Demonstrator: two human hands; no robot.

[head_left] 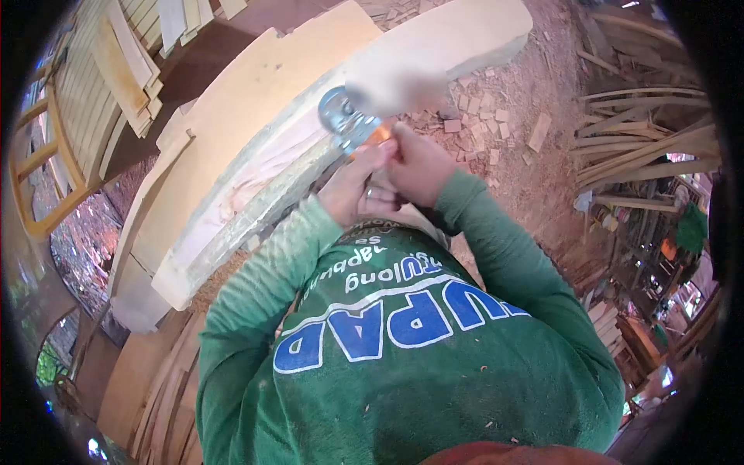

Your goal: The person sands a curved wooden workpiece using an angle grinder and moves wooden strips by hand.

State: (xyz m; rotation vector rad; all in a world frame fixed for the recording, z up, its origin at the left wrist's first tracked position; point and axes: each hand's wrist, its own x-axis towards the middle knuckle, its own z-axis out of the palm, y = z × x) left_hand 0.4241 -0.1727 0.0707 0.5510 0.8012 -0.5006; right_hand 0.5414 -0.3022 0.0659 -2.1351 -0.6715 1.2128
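Note:
A tool with a round blue-and-silver head [341,116] and an orange part is held out in front of my chest, over the edge of a long curved timber [434,43]. My right hand [418,167] is closed at the orange part. Beside it, my left hand [349,186] is closed with its fingertips at the same part, and a ring shows on one finger. The exact kind of tool cannot be made out. A pale blur hides what lies just beyond its head.
A wide curved wooden panel [256,77] lies beyond the timber. Wood chips [484,124] litter the ground on the right. Curved wooden strips [651,147] are stacked at far right, boards [159,395] lie at lower left, and a planked wooden structure [77,101] stands at upper left.

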